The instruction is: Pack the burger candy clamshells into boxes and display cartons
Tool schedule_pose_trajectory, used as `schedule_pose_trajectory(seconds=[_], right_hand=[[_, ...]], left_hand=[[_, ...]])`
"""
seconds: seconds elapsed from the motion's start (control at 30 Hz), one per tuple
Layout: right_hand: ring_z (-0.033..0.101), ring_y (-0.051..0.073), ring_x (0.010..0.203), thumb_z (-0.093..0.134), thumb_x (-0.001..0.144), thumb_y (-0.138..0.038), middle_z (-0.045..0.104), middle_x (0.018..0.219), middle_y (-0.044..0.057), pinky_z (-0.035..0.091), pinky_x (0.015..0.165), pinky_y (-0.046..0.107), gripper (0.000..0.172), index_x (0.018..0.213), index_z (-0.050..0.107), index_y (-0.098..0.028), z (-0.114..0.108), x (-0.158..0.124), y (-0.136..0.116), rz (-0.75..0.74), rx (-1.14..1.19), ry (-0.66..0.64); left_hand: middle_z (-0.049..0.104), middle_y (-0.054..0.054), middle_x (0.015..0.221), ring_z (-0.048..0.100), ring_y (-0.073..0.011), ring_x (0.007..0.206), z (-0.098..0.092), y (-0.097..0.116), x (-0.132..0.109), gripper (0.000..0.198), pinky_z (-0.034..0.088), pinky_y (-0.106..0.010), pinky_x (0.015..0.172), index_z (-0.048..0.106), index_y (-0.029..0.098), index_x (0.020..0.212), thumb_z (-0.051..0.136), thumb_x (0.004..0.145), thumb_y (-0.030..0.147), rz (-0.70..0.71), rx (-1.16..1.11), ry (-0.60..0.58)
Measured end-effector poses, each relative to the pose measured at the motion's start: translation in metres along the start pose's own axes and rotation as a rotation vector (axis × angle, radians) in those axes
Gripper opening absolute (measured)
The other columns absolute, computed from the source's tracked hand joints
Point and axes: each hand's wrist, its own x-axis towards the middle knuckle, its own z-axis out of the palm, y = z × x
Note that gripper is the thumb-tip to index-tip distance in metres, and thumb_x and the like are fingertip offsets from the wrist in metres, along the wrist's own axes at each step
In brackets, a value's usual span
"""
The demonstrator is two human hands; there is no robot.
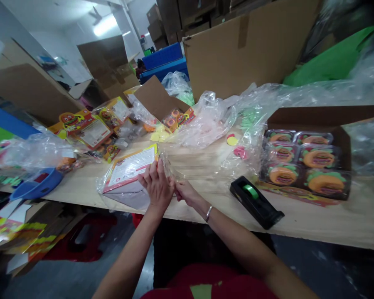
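Red cloth shirt [227,282], 6 o'clock | left hand [158,182] grasping white-and-red cardboard box [127,170], 8 o'clock | right hand [186,192] apparently pinching clear film [166,161] | likely light, slippery; grip edges

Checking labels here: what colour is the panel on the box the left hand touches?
The panel is mostly white, as the head view shows best.
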Motion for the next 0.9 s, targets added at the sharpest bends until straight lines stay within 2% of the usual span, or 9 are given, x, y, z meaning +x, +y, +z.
schedule_pose_trajectory(seconds=[0.17, 0.27, 0.37, 0.47, 0.53, 0.63, 0.73, 0.83, 0.9], right_hand=[[0.038, 0.007, 0.037, 0.06, 0.082, -0.055, 0.043, 0.043, -0.004, 0.032, 0.04, 0.022, 0.051, 0.049, 0.047, -0.019, -0.02, -0.021, 0.014, 0.044, -0.113, 0.005], [0.048, 0.011, 0.043, 0.065, 0.08, -0.046, 0.051, 0.048, 0.0, 0.038, 0.045, 0.023, 0.043, 0.052, 0.054, -0.016, -0.041, -0.032, 0.008, 0.003, -0.194, 0.117], [0.066, 0.018, 0.085, 0.056, 0.089, -0.044, 0.07, 0.093, 0.006, 0.052, 0.077, 0.028, 0.029, 0.091, 0.069, -0.018, -0.041, -0.02, -0.023, -0.276, -0.211, 0.237], [0.048, 0.02, 0.131, 0.041, 0.097, -0.047, 0.054, 0.14, 0.006, 0.036, 0.112, 0.035, 0.043, 0.129, 0.058, -0.023, -0.017, 0.005, -0.049, -0.665, -0.234, 0.107], [0.035, 0.019, 0.142, 0.035, 0.099, -0.05, 0.045, 0.149, 0.006, 0.025, 0.119, 0.037, 0.05, 0.138, 0.052, -0.022, -0.003, 0.013, -0.042, -0.737, -0.288, -0.03], [0.027, 0.022, 0.146, 0.037, 0.099, -0.051, 0.035, 0.156, 0.008, 0.02, 0.122, 0.043, 0.059, 0.148, 0.04, -0.019, -0.008, 0.0, -0.001, -0.67, -0.427, -0.095], [0.043, 0.026, 0.137, 0.042, 0.098, -0.045, 0.049, 0.147, 0.01, 0.029, 0.117, 0.048, 0.05, 0.141, 0.052, -0.021, -0.028, -0.028, 0.031, -0.577, -0.581, -0.045], [0.05, 0.025, 0.131, 0.041, 0.099, -0.037, 0.056, 0.14, 0.009, 0.035, 0.115, 0.044, 0.044, 0.137, 0.057, -0.023, -0.029, -0.043, 0.021, -0.608, -0.591, 0.132], [0.047, 0.023, 0.135, 0.042, 0.098, -0.032, 0.051, 0.145, 0.008, 0.034, 0.116, 0.041, 0.046, 0.142, 0.051, -0.023, -0.016, -0.042, 0.004, -0.697, -0.556, 0.158]], left_hand=[[0.044, -0.02, 0.145, 0.034, -0.0376, 0.135, -0.001, -0.001, -0.001, 0.079, 0.007, -0.057, 0.114, 0.032, 0.012, 0.15, 0.059, 0.078, 0.032, 0.001, -0.003, -0.048], [0.043, -0.021, 0.146, 0.032, -0.0385, 0.136, -0.002, -0.004, -0.002, 0.08, 0.007, -0.057, 0.115, 0.034, 0.011, 0.149, 0.06, 0.077, 0.033, 0.013, -0.017, -0.086], [0.041, -0.021, 0.148, 0.03, -0.0383, 0.138, 0.0, -0.005, -0.003, 0.081, 0.006, -0.057, 0.116, 0.034, 0.01, 0.149, 0.061, 0.076, 0.034, 0.015, -0.013, -0.082], [0.039, -0.023, 0.149, 0.03, -0.039, 0.138, 0.001, -0.006, -0.004, 0.082, 0.006, -0.058, 0.116, 0.032, 0.008, 0.149, 0.061, 0.077, 0.036, 0.036, -0.015, -0.069], [0.038, -0.024, 0.15, 0.03, -0.0388, 0.139, 0.001, -0.01, -0.006, 0.077, 0.007, -0.059, 0.115, 0.033, 0.009, 0.149, 0.058, 0.081, 0.035, 0.047, -0.019, -0.08], [0.035, -0.024, 0.152, 0.028, -0.0389, 0.141, -0.003, -0.016, -0.009, 0.073, 0.007, -0.059, 0.116, 0.037, 0.012, 0.149, 0.059, 0.083, 0.035, 0.077, -0.011, -0.118], [0.031, -0.023, 0.155, 0.025, -0.0401, 0.143, -0.006, -0.019, -0.01, 0.084, 0.007, -0.058, 0.116, 0.036, 0.013, 0.149, 0.068, 0.077, 0.042, 0.11, -0.021, -0.168], [0.03, -0.022, 0.156, 0.024, -0.0396, 0.144, -0.007, -0.018, -0.01, 0.084, 0.008, -0.058, 0.117, 0.036, 0.014, 0.15, 0.069, 0.077, 0.041, 0.086, -0.027, -0.185], [0.032, -0.022, 0.155, 0.025, -0.0382, 0.143, -0.009, -0.018, -0.009, 0.075, 0.008, -0.057, 0.117, 0.038, 0.014, 0.149, 0.064, 0.082, 0.037, 0.077, -0.031, -0.166]])
